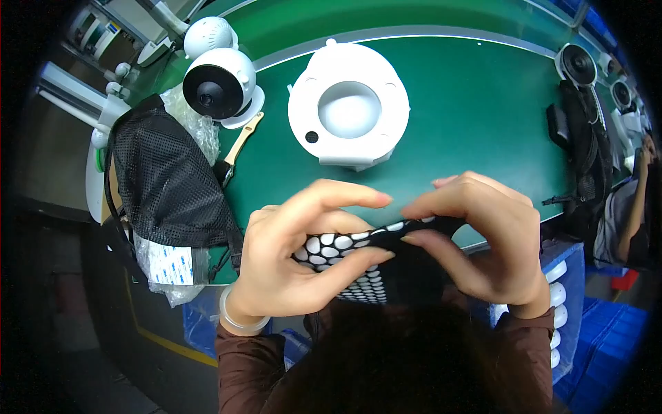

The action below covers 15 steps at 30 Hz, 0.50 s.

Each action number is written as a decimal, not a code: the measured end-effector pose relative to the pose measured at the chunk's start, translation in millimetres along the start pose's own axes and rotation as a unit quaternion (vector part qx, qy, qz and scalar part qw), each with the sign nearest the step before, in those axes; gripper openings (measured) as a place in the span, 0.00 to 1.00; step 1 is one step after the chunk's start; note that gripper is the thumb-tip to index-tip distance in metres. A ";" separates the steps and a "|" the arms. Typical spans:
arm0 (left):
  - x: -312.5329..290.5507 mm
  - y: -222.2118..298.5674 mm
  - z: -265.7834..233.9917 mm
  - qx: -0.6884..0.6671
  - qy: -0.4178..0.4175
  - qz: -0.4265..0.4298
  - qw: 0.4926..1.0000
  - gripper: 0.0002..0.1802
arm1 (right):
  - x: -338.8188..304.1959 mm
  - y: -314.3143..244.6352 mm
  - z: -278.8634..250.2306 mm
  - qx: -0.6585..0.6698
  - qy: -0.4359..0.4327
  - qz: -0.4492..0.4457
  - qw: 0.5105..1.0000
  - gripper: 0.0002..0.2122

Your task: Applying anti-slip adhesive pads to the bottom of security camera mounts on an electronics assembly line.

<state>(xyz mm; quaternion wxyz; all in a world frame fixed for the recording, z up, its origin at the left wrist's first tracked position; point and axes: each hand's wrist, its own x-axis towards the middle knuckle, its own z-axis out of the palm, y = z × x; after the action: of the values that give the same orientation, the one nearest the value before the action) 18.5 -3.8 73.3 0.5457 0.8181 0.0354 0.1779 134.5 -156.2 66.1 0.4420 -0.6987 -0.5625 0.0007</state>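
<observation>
A black cloth with white dots [329, 250] is stretched between my hands, in front of my body near the table's front edge. My left hand [289, 259] pinches its left part, thumb below and fingers above. At the right end of the same edge, my right hand [493, 238] has its thumb and fingers closed on the black material. The cloth's lower part is dark and partly hidden by my head. Beyond my hands, a white round housing [303, 114] with a large circular opening lies on the green table [476, 124].
At the left are a white camera with a black face [219, 90], a wristwatch with a beige strap [241, 143] and a black mesh bag [162, 176]. Black straps [583, 152] lie at the right. A blue-lined bin [571, 310] holds white round parts. Another person [624, 221] is far right.
</observation>
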 end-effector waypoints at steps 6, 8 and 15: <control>-0.9 -15.1 -1.8 0.103 0.024 0.106 0.989 0.08 | 7.4 3.2 5.4 -0.076 0.041 -0.043 0.995 0.08; -0.1 -12.7 1.4 0.114 0.026 0.100 0.988 0.08 | 10.0 -1.6 -1.2 -0.145 0.047 -0.109 0.982 0.08; -0.1 -14.2 2.3 0.072 0.021 0.063 0.995 0.09 | 13.0 -6.8 7.9 -0.261 0.074 -0.164 0.948 0.10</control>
<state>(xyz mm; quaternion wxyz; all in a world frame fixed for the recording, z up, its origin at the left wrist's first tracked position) 21.1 -0.1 59.6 0.4722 0.8521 0.0079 0.2256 130.0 -141.3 71.9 0.2790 -0.6854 -0.6158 -0.2705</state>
